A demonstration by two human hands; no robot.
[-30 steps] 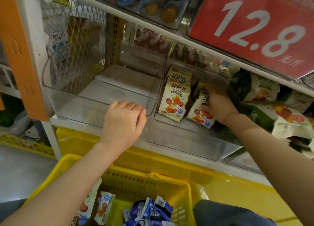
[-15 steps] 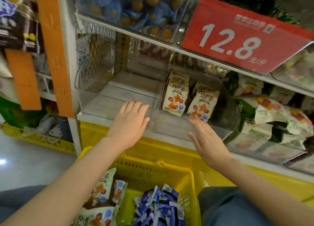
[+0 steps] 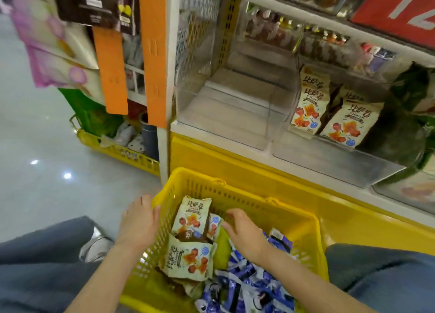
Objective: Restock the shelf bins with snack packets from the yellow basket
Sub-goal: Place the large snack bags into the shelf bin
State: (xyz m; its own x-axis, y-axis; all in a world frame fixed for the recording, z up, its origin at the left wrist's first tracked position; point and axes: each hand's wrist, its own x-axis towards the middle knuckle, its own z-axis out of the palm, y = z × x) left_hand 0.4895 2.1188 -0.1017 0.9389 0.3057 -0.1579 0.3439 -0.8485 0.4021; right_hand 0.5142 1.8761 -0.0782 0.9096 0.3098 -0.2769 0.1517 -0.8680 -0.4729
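The yellow basket (image 3: 247, 196) sits on the floor between my knees. It holds cream snack packets (image 3: 191, 215) with red pictures and several blue-and-white packets (image 3: 244, 286). My left hand (image 3: 140, 221) rests on the basket's left rim, fingers over the edge. My right hand (image 3: 243, 230) is inside the basket, fingers spread just right of the cream packets, holding nothing. On the shelf, a clear bin (image 3: 334, 157) holds three cream packets (image 3: 348, 124) standing upright. The clear bin (image 3: 223, 115) to its left has nothing in it.
An orange upright (image 3: 154, 53) and a white shelf post stand left of the bins. A red price sign (image 3: 400, 9) hangs above. Another yellow crate (image 3: 117, 150) with goods sits on the shiny floor at the left. My knees in blue jeans flank the basket.
Both hands have dropped from the shelf bins to the basket: the left onto its rim, the right inside it. The view has tilted down and to the left.
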